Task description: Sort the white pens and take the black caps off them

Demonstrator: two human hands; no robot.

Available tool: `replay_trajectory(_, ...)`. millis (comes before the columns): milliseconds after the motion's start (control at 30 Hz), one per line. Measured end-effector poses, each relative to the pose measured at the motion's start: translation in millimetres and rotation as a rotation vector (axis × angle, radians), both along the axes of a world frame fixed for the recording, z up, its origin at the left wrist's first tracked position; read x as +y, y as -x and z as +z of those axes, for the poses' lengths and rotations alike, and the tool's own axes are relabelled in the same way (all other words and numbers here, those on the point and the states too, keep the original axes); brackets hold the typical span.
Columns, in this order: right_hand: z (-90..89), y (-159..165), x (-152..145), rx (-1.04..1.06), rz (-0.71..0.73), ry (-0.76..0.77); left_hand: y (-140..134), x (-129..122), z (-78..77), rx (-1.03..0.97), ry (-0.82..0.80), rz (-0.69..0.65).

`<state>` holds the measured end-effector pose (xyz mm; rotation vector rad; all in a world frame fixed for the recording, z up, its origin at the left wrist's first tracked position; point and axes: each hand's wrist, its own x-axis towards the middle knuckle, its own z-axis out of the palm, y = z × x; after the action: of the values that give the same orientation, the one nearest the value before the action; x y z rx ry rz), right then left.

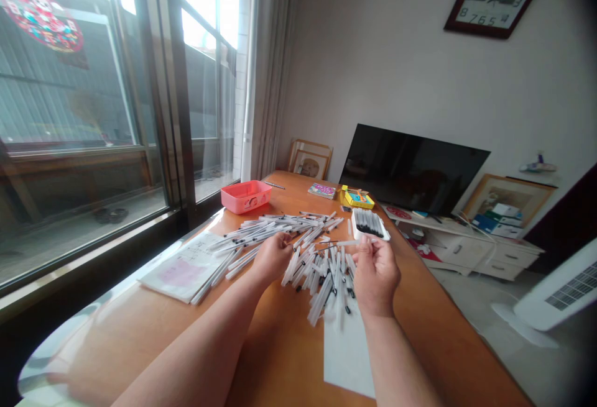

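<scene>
My right hand [377, 273] is closed in a pinch on a translucent pen barrel [346, 243] that points left over the pile. Across from it my left hand [274, 259] is also pinched, seemingly on a thin pen refill [321, 245] whose dark end lies close to the barrel's mouth. Whether the refill is inside the barrel is too small to tell. Below and between my hands lie many loose clear barrels and black caps [326, 270]. Behind my left hand spreads a heap of thin refills [261, 228]. A white box [386, 233] of barrels with black ends stands just beyond my right hand.
A pink basket [246, 198] stands at the back left of the wooden table [275, 332]. Papers [180, 270] lie at left, and a white sheet [347, 354] in front. Farther back are a yellow box [358, 198] and a colourful booklet [321, 191].
</scene>
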<state>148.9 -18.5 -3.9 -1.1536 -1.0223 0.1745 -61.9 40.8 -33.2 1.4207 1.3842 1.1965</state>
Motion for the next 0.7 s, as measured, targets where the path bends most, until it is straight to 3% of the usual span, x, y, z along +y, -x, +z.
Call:
replay_trajectory(167,-0.6,1.8,0.7,0.041,0.041,-0.051,25.9,8.1,1.9,0.438,-0.078,0.238)
replay_trajectory(367,-4.2,3.0,3.7,0.024,0.081,-0.006,39.4,10.3,1.9,0.841,-0.013,0.267)
replay_trajectory(500,-1.6,5.4,0.1,0.004,0.098,-0.01,40.3,9.3,1.8,0.957,-0.028,0.277)
replay_trajectory(700,-4.8,4.0,1.2,-0.01,0.081,-0.031,39.4,7.7,1.8,0.962,-0.015,0.277)
